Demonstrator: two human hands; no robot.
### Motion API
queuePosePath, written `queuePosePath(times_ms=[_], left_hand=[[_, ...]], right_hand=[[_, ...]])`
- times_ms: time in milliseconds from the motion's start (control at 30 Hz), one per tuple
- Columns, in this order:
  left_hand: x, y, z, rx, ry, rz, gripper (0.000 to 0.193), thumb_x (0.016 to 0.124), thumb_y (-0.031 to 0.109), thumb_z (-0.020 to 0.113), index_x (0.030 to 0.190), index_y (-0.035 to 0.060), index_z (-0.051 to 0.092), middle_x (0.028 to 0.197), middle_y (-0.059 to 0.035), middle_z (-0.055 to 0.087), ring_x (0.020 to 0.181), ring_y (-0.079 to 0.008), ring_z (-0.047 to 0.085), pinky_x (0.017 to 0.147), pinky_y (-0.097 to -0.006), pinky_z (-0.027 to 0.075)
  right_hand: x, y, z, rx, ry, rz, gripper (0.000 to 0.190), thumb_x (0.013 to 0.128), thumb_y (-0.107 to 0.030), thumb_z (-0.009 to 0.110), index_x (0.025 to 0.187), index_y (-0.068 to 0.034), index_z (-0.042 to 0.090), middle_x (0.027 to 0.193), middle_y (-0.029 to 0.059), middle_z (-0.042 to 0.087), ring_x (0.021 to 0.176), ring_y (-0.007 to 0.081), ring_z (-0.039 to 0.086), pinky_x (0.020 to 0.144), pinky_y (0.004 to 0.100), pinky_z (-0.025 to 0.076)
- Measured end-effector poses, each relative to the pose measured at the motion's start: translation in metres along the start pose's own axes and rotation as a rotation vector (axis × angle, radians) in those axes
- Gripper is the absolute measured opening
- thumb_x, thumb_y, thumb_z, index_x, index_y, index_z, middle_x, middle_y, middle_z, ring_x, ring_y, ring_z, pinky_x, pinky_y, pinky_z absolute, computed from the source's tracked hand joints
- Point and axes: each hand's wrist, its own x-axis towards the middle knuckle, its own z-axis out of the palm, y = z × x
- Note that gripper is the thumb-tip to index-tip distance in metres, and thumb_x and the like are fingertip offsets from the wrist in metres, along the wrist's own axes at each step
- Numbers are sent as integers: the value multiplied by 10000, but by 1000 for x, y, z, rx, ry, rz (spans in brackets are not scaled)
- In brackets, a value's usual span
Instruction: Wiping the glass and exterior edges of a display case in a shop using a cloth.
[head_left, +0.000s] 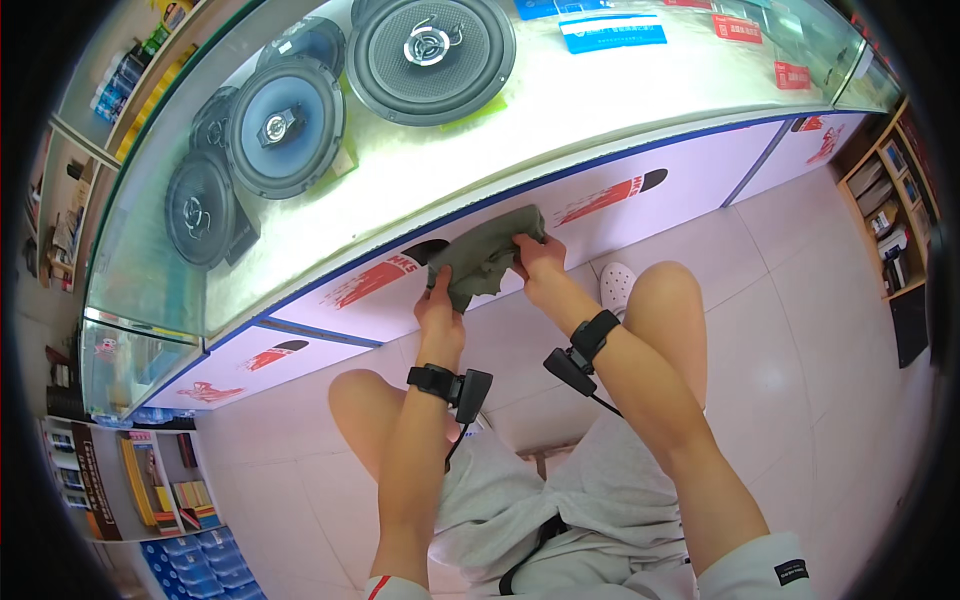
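A grey-green cloth (486, 255) is stretched between my two hands, in front of the white lower panel (660, 199) of a glass display case. My left hand (440, 307) grips the cloth's left end, thumb on top. The other end is pinched in my right hand (538, 259), between thumb and fingers. Part of a red and black printed mark (382, 274) on the panel is covered by the cloth. Whether the cloth touches the panel I cannot tell. Each of my wrists carries a black strap with a small device.
Behind the glass, several round car speakers (431, 56) stand on the lit white shelf (420, 172), with blue and red cards to their right. Wooden shelving (892, 202) is at the right. At the lower left are a bookshelf (142, 480) and packs of bottled water (202, 562). Pale tiles (757, 360) cover the floor.
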Motion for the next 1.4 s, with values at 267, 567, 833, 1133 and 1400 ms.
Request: queuePosePath(times_ms=[267,567,833,1133,1400], left_hand=[[-33,32,30,-94,-89,154,310,828,143,657,1067,-4,528,1049,-98,592,931,-179,596,788,-278,508],[-32,34,23,-72,-171,147,310,844,168,643,1079,-1,531,1062,-90,591,943,-170,590,807,-276,498],[-11,1,4,22,-184,-76,400,849,183,637,1157,-30,497,1125,-109,562,1009,-193,563,848,-282,474],[-28,25,27,-114,-141,64,325,856,144,620,1119,-16,514,1110,-96,576,991,-185,572,851,-271,478],[-45,53,33,-186,-321,303,261,860,167,621,1056,11,547,1090,-85,586,1003,-183,563,888,-305,461]], right_hand=[[-30,-26,19,251,-161,-161,257,817,-61,616,1058,-83,532,944,30,588,853,141,563,711,278,468],[-42,-43,9,14,-246,-191,300,813,-108,616,1098,-62,534,1015,52,583,915,151,552,762,288,464],[-5,-16,-10,-34,-50,-71,307,823,-79,584,1115,-23,506,1027,81,578,886,172,575,732,283,506],[-35,-33,12,73,-160,-160,287,834,-79,581,1109,-65,501,1011,43,572,924,134,552,755,252,469],[-57,-62,12,159,-447,-226,266,807,-63,608,1068,-66,556,1031,38,578,946,131,536,733,268,454]])
